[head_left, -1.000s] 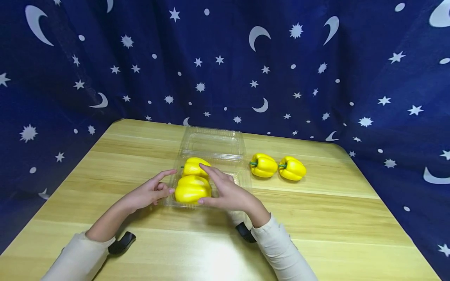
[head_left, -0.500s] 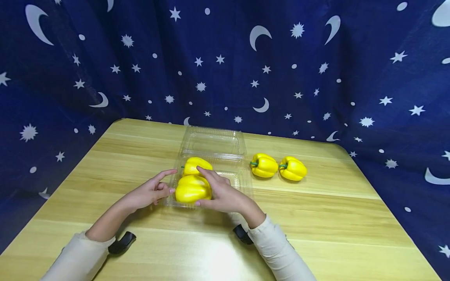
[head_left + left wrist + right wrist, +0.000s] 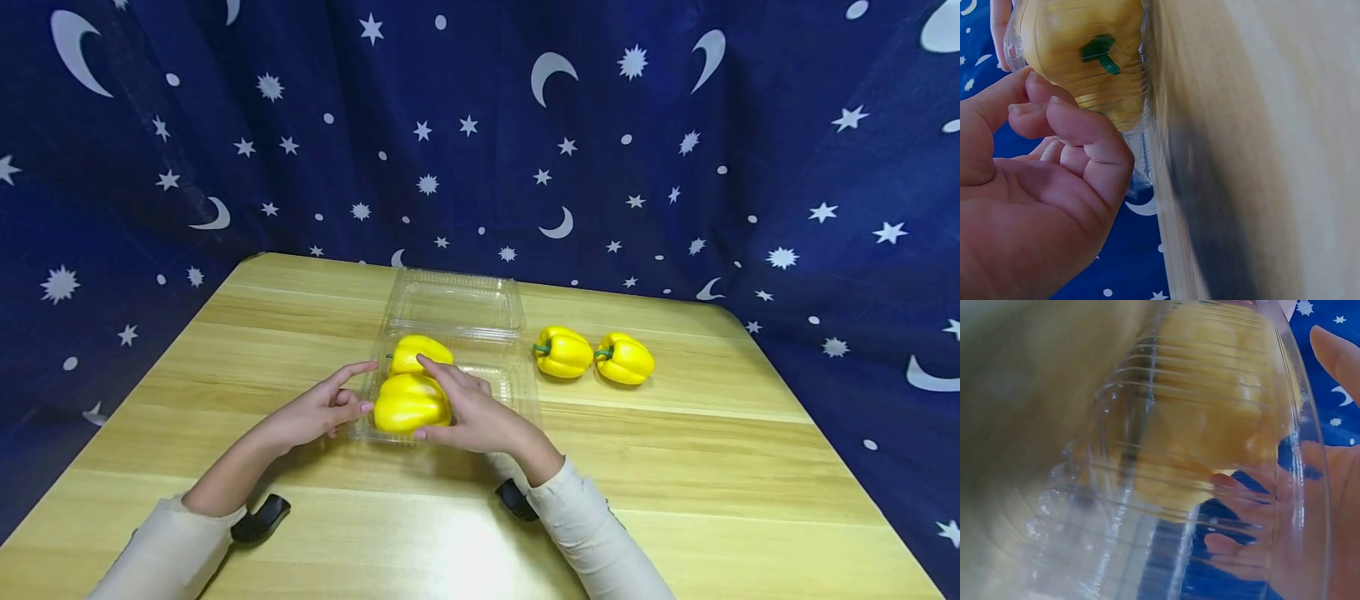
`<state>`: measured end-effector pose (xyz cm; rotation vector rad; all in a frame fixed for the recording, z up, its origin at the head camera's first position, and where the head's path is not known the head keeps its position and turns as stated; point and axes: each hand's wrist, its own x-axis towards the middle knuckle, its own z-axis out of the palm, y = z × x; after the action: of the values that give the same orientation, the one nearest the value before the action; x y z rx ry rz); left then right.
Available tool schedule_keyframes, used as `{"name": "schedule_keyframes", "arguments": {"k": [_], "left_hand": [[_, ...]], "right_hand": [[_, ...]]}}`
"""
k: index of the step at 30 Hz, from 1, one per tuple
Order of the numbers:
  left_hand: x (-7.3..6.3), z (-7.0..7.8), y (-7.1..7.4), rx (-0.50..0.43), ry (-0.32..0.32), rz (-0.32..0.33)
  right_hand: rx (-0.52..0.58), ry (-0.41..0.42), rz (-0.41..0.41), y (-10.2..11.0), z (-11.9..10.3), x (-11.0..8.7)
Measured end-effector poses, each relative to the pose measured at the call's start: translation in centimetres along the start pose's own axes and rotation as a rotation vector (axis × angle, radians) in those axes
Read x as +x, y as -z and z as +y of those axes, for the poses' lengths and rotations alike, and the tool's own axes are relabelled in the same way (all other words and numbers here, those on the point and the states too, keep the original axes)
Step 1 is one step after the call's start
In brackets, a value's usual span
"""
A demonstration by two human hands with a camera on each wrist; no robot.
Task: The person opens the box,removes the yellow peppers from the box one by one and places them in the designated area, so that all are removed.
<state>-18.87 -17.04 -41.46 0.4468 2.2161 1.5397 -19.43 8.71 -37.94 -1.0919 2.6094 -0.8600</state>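
Two yellow bell peppers lie inside a clear plastic clamshell box point(image 3: 517, 400), the front bell pepper point(image 3: 408, 403) nearer the person and the rear bell pepper point(image 3: 418, 352) behind it. My left hand point(image 3: 315, 414) is at the box's left edge, index finger and thumb reaching toward its rim, the other fingers bent. In the left wrist view a green stem point(image 3: 1100, 53) shows through the box wall. The right hand point(image 3: 480, 417) spreads over the front pepper's right side. Through the box wall in the right wrist view, its fingertips point(image 3: 1229, 487) appear against a pepper.
The open lid point(image 3: 456, 304) lies back toward the curtain point(image 3: 480, 167). Two more yellow peppers, a nearer-left pepper point(image 3: 563, 352) and a right pepper point(image 3: 625, 359), lie on the wooden table point(image 3: 712, 467) right of the box. Black wrist devices sit under both wrists.
My right hand has shifted slightly left over the front pepper, its fingertips farther across the peppers. The left hand, box and the two peppers on the table stay put.
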Motion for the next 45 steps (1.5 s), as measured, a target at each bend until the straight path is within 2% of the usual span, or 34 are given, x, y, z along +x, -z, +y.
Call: {"name": "schedule_keyframes", "arguments": {"k": [7, 13, 29, 36, 45], "left_hand": [[0.06, -0.13, -0.03, -0.009, 0.001, -0.003], [0.09, -0.13, -0.05, -0.016, -0.001, -0.004], [0.00, 0.12, 0.01, -0.008, 0.002, -0.005], [-0.04, 0.18, -0.02, 0.000, 0.008, -0.001], [0.00, 0.12, 0.02, -0.002, 0.008, 0.002]], "right_hand": [[0.001, 0.009, -0.001, -0.21, 0.27, 0.07], [-0.007, -0.019, -0.007, -0.49, 0.29, 0.23], [0.063, -0.074, -0.046, -0.90, 0.52, 0.51], [0.022, -0.051, -0.027, -0.91, 0.63, 0.55], [0.043, -0.053, 0.017, -0.97, 0.75, 0.73]]}}
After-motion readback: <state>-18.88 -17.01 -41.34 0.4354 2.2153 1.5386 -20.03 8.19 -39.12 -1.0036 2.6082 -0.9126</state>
